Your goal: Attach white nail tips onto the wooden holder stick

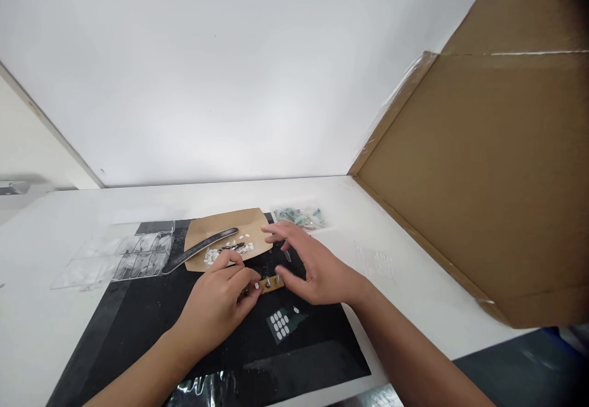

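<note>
My left hand [225,290] is closed, its thumb and fingertips pinched round the left end of a narrow yellow-brown strip [271,283]. Small studs stand on the strip's right part; its left part is hidden by my fingers. A small white oval [256,285] shows at my left fingertips. My right hand [308,266] hovers at the strip's right end with fingers spread and the thumb close to the last stud. Just below lies a small dark sheet [281,325] with rows of white oval stickers, and one loose oval [296,310] sits beside it.
On the black mat [147,339], a brown paper sheet [253,220] bears white and dark bits and a curved black nail file [202,249]. A clear compartment box [142,256] stands left. Behind my right hand is a clear bag [299,217]. A cardboard panel [483,167] borders the right.
</note>
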`<control>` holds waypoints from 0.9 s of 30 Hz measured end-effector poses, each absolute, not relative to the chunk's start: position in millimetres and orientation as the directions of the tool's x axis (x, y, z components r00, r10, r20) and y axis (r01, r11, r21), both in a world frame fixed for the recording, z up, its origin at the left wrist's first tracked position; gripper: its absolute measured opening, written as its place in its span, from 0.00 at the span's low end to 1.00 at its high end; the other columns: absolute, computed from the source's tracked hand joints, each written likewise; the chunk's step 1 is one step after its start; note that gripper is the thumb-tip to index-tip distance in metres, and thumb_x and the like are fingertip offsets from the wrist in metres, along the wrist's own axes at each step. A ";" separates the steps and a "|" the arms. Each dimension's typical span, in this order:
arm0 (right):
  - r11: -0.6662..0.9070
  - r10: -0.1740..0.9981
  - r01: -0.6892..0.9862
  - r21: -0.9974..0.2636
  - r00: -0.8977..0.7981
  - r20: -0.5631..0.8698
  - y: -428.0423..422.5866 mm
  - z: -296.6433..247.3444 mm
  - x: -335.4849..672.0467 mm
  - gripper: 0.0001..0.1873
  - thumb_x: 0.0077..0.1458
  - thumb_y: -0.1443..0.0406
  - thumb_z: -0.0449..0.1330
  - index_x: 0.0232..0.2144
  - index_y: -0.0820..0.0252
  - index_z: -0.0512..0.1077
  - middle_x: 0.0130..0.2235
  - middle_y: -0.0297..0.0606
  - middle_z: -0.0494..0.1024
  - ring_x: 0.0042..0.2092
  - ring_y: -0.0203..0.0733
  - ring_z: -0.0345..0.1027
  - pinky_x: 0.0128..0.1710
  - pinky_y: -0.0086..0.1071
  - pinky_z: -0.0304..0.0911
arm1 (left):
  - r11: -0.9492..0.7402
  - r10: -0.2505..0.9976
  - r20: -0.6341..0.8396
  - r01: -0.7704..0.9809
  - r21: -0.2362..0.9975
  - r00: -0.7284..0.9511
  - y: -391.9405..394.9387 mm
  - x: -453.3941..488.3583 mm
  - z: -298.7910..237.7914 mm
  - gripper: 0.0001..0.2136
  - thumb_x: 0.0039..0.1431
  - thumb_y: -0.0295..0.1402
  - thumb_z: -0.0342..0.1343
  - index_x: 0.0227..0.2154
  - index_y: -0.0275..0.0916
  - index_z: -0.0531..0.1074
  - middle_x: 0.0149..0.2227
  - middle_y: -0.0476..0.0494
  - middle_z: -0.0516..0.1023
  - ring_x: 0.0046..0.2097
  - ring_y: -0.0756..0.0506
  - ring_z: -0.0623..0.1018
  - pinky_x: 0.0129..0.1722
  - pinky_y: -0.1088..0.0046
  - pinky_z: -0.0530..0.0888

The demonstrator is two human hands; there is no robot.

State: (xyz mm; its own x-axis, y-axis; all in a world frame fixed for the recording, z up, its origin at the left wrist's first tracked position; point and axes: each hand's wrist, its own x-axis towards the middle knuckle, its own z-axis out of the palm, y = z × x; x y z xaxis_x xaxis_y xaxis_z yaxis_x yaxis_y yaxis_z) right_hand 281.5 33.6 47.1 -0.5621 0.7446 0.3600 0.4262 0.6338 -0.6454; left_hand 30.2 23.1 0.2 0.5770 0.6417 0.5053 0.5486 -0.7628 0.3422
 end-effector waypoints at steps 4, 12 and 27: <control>0.694 0.683 0.438 -0.572 -0.652 0.329 32.3 44.2 279.8 0.45 0.58 0.60 0.71 0.71 0.50 0.56 0.64 0.46 0.73 0.66 0.56 0.66 0.67 0.54 0.63 | -0.748 0.660 0.500 0.553 0.367 0.560 23.4 29.2 -1.4 0.02 0.67 0.28 0.62 0.40 0.41 0.75 0.33 0.44 0.81 0.48 0.38 0.76 0.39 0.66 0.75; 0.748 0.636 0.439 -0.498 -0.689 0.348 37.3 39.2 275.1 0.51 0.51 0.51 0.77 0.69 0.52 0.59 0.58 0.44 0.77 0.65 0.56 0.65 0.69 0.53 0.54 | -0.743 0.662 0.506 0.577 0.340 0.553 22.0 29.5 -2.3 0.01 0.69 0.28 0.59 0.40 0.41 0.75 0.33 0.44 0.80 0.48 0.38 0.75 0.38 0.66 0.75; 0.704 0.689 0.559 -0.439 -0.687 0.230 32.1 33.1 262.8 0.38 0.62 0.66 0.69 0.69 0.54 0.59 0.50 0.40 0.83 0.64 0.53 0.66 0.61 0.51 0.56 | -0.744 0.660 0.512 0.572 0.345 0.550 18.8 30.6 -0.9 0.03 0.70 0.28 0.57 0.44 0.40 0.73 0.38 0.43 0.80 0.40 0.43 0.77 0.36 0.69 0.76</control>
